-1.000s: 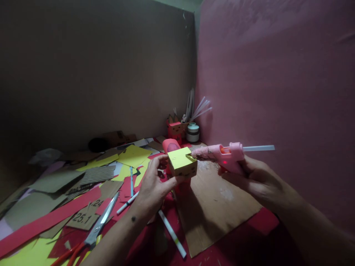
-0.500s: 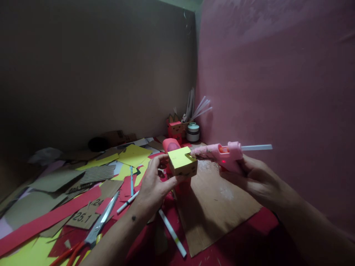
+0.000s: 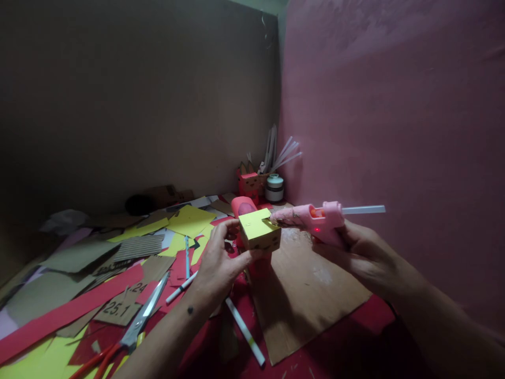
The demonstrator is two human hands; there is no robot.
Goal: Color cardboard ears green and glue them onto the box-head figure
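with your left hand (image 3: 221, 252) clasping the yellow-topped box (image 3: 256, 227) and right hand (image 3: 361, 259) gripping the glue gun (image 3: 305, 217), steady its tip.

Glue gun (image 3: 329, 215) pink, red light on the side, orange inside the slot. Glue stick (image 3: 365, 209) translucent white. Box (image 3: 258, 223) yellow on top, brown sides — dark marks on the front. Scissors (image 3: 136, 326): silver blades, red handles. Strip (image 3: 71, 313) plain red. Card (image 3: 117, 309) brown, black "25.1" print. Straw (image 3: 187, 258) light blue, patterned. Board (image 3: 315, 300) tan — whitish smears. Cloth (image 3: 339, 352) deep red. Right wall (image 3: 394, 131) dusky pink, left wall (image 3: 138, 95) grey-brown.
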